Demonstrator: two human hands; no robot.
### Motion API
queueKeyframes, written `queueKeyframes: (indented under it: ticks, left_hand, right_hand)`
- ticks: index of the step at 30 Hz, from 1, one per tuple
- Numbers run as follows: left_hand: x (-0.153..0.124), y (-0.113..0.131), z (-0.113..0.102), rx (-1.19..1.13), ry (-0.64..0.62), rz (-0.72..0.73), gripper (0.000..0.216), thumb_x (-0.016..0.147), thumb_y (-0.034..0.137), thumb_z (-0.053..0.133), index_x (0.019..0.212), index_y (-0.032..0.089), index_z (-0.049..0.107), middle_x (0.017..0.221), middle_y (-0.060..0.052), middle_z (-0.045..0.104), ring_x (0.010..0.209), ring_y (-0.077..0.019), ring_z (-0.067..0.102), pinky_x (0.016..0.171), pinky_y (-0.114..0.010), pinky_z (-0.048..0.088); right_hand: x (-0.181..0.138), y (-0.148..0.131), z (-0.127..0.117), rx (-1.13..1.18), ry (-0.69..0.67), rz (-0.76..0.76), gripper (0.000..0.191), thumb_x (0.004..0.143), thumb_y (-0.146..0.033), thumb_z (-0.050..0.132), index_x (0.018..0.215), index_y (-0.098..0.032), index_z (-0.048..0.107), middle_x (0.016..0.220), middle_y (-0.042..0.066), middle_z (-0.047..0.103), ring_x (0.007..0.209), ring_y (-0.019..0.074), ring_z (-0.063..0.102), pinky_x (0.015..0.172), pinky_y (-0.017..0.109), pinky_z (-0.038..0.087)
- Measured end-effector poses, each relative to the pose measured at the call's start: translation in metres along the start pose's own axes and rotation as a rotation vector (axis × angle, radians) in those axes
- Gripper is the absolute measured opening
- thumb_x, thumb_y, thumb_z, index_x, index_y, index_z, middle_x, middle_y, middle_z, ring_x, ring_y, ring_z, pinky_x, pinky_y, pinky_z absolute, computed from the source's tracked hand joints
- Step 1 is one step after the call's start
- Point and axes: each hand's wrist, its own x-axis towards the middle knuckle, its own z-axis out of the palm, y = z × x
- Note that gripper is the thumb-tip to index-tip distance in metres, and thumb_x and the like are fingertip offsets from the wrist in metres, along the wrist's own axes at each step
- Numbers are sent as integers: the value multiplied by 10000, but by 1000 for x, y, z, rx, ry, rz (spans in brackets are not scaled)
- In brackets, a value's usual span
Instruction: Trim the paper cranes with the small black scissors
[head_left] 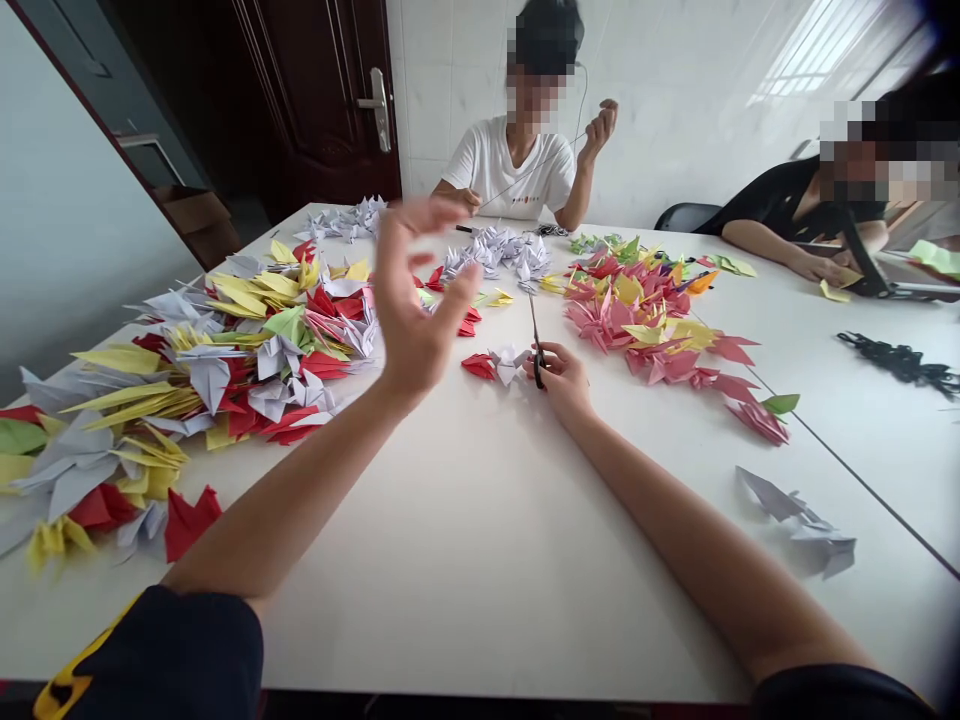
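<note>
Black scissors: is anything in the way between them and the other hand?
Nothing visible blocks the way. The open left hand is raised above the white table, and the black-handled scissors sit in the right hand. A red paper crane and a white paper crane lie low on the table, beside that path.

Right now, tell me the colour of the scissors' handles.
Black, as the head view shows on the scissors in the right hand.

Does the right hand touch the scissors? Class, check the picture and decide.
Touching: the head view shows the right hand closed around the dark handle of the scissors, with the blades pointing up past the fingers.
</note>
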Motion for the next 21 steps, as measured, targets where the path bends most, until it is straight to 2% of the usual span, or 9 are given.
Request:
queueKeyframes:
  ticks: [2,4,6,8,14,21]
  left_hand:
    - [-22,-6,17,-9,-148,-46,270,948,278,529,1216,273,563,1211,-43,585,1193,-241,571,949,-415,517]
    - [-46,-22,35,24,-305,-125,236,880,176,559,1097,248,618,1143,-54,605,1146,-234,581,977,-409,506]
    - [-67,-40,49,84,-373,-201,231,827,107,559,1006,228,638,1130,-66,598,1146,-233,578,1018,-411,480]
    - [-81,-56,57,130,-425,-205,238,811,96,565,988,229,651,1162,-71,585,1191,-244,557,1044,-421,453]
    - [-88,-71,61,201,-468,-205,290,816,120,581,1068,241,660,1221,-83,575,1236,-264,538,1028,-426,431]
    - [-90,-70,59,183,-625,-130,279,807,142,588,1038,253,697,1340,-80,562,1311,-284,499,1079,-463,397]
  right_hand:
    - [0,0,0,-4,-2,-3,590,593,-512,829,1068,-210,654,825,32,711,665,167,615,524,247,424]
    - [0,1,0,-5,-7,-11,582,595,-522,827,1056,-211,653,832,34,713,676,168,617,524,245,425]
    - [1,2,-1,-7,-9,-18,575,605,-526,823,1055,-212,655,845,38,717,680,165,616,527,243,423]
    - [1,3,-1,-11,-8,-17,576,615,-528,818,1068,-212,655,844,38,719,670,162,611,525,244,418]
    - [1,4,-2,-12,-11,-6,582,620,-508,821,1088,-206,652,839,36,718,658,158,602,514,242,405]
    - [1,3,-1,-4,-11,-13,565,616,-504,827,1072,-217,659,837,27,714,660,156,604,552,259,443]
